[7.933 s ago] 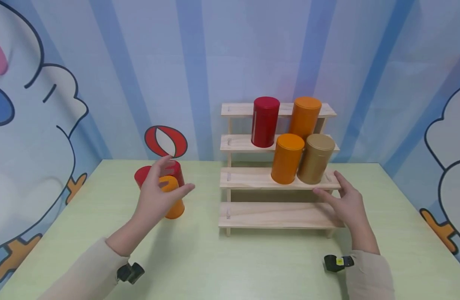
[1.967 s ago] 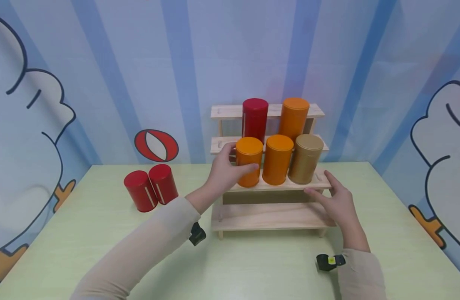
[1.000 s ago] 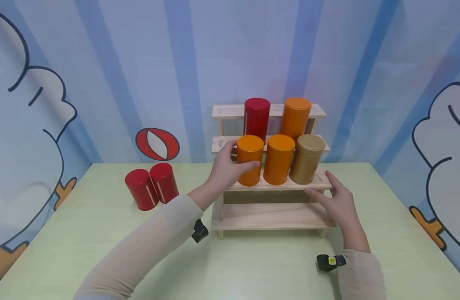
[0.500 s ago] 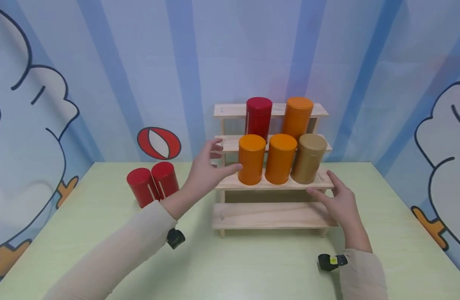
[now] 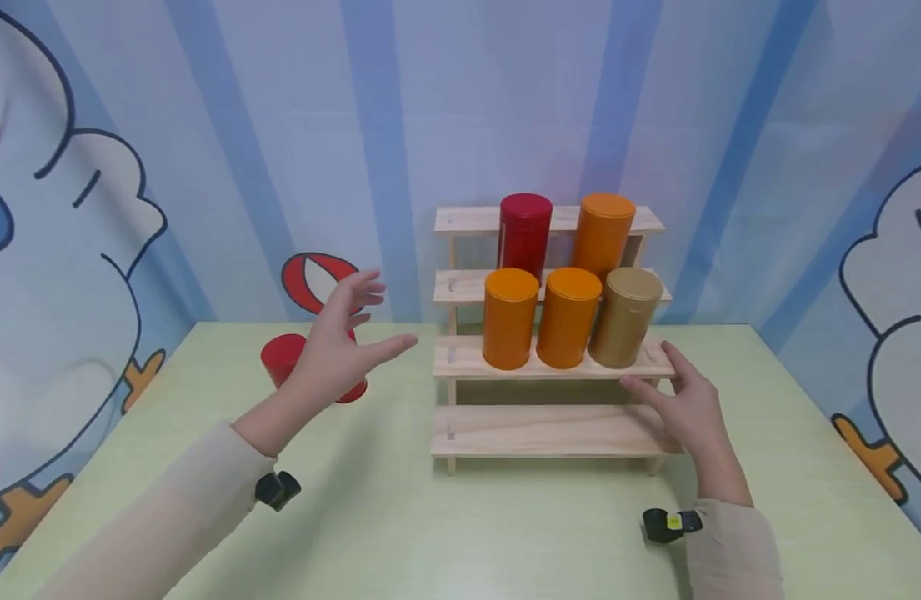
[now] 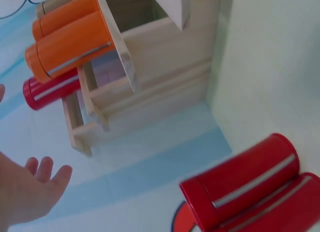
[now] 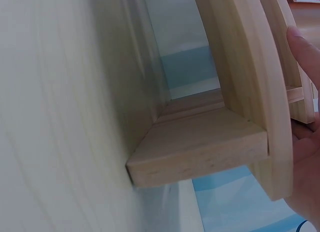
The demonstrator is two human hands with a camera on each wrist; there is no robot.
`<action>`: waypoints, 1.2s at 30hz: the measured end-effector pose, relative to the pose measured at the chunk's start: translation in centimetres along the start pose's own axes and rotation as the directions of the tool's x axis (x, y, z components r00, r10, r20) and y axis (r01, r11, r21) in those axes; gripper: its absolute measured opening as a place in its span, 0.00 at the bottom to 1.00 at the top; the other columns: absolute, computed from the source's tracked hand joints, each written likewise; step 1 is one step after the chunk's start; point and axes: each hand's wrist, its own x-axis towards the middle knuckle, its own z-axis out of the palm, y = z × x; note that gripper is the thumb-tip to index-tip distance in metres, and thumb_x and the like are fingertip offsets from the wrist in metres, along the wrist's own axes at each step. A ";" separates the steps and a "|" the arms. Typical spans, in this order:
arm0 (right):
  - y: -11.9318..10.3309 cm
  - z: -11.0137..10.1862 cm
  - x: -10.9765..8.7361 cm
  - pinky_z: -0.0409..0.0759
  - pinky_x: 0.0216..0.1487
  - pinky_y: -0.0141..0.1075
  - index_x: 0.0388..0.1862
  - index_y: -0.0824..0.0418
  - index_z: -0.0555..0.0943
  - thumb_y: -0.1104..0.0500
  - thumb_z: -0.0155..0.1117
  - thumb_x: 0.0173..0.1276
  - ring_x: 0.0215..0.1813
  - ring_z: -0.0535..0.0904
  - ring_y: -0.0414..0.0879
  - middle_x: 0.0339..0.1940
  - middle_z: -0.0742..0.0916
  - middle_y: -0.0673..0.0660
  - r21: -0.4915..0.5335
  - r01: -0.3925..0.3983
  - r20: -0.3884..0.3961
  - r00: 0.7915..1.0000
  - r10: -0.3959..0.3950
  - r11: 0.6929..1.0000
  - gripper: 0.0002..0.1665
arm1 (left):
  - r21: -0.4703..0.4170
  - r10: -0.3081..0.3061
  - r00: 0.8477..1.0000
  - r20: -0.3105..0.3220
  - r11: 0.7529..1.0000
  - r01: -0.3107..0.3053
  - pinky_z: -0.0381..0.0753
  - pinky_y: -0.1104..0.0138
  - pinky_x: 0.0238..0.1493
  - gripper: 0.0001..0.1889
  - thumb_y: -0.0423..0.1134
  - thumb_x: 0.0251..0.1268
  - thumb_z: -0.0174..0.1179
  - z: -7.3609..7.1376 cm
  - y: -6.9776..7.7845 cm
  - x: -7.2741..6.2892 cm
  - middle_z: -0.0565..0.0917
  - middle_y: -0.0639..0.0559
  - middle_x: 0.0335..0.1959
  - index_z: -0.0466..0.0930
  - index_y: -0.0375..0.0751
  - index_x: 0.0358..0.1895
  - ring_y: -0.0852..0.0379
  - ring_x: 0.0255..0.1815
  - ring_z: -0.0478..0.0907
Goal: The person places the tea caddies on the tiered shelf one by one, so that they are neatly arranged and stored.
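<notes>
My left hand [image 5: 328,354] hovers with spread, relaxed fingers and holds nothing, over two red canisters standing on the table: one [image 5: 282,354] is partly covered, the other [image 5: 352,390] mostly. The left wrist view shows both red canisters [image 6: 245,179] side by side. With thumb and fingers, my right hand [image 5: 688,408] grips the right end of a four-tier wooden stand [image 5: 558,429]. On its second tier from the bottom stand an orange canister [image 5: 510,321], another orange canister [image 5: 568,321] and a gold canister [image 5: 627,321], all upright.
Behind them, one tier higher, are a red canister [image 5: 524,229] and an orange canister [image 5: 604,229]. The stand's bottom tier is bare wood. A pale green table [image 5: 460,533] lies beneath, and a striped blue backdrop [image 5: 468,100] closes off the rear.
An orange canister has gone from the table to the stand, left of the other orange one. My left hand has let go and moved left, back over the red canisters. My right hand stays put.
</notes>
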 end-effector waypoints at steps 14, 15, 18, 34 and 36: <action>-0.1 0.1 -0.1 0.56 0.70 0.60 0.79 0.57 0.42 0.36 0.65 0.61 0.76 0.50 0.66 0.77 0.54 0.68 0.003 -0.019 0.008 1.000 0.019 1.000 0.61 | 0.063 -0.106 0.989 -0.106 0.992 0.113 0.68 0.45 0.64 0.44 0.45 0.57 0.69 -4.8 -5.4 -2.1 0.68 0.45 0.65 0.52 0.47 0.73 0.46 0.66 0.64; -0.1 0.1 -0.1 0.56 0.70 0.60 0.79 0.56 0.42 0.36 0.65 0.61 0.76 0.50 0.66 0.77 0.54 0.68 0.002 -0.020 0.009 1.000 0.020 1.000 0.60 | 0.074 -0.115 0.987 -0.114 0.989 0.124 0.68 0.45 0.64 0.44 0.45 0.57 0.69 -5.1 -5.7 -2.2 0.67 0.45 0.65 0.51 0.47 0.74 0.45 0.67 0.64; -0.2 0.1 -0.1 0.57 0.70 0.60 0.79 0.57 0.43 0.37 0.65 0.61 0.76 0.50 0.66 0.77 0.54 0.68 0.001 -0.019 0.006 1.000 0.019 1.000 0.60 | 0.106 -0.146 0.980 -0.138 0.981 0.161 0.70 0.43 0.61 0.47 0.46 0.57 0.69 -5.9 -6.7 -2.5 0.65 0.43 0.68 0.49 0.48 0.75 0.43 0.68 0.63; 0.0 0.0 -0.1 0.56 0.70 0.60 0.79 0.57 0.43 0.37 0.66 0.61 0.76 0.50 0.66 0.77 0.54 0.69 0.010 -0.004 0.001 1.000 0.004 1.000 0.60 | 0.153 -0.204 0.945 -0.256 0.957 0.248 0.65 0.40 0.64 0.48 0.45 0.57 0.69 -7.0 -11.1 -3.0 0.61 0.38 0.71 0.47 0.43 0.76 0.36 0.70 0.59; 0.0 0.0 -0.1 0.57 0.70 0.60 0.79 0.57 0.43 0.38 0.66 0.61 0.76 0.50 0.66 0.77 0.55 0.69 0.011 -0.002 0.000 1.000 0.002 1.000 0.60 | 0.141 -0.225 0.939 -0.260 0.953 0.267 0.65 0.40 0.64 0.49 0.46 0.57 0.68 -7.0 -11.6 -3.0 0.60 0.38 0.71 0.46 0.44 0.76 0.36 0.70 0.59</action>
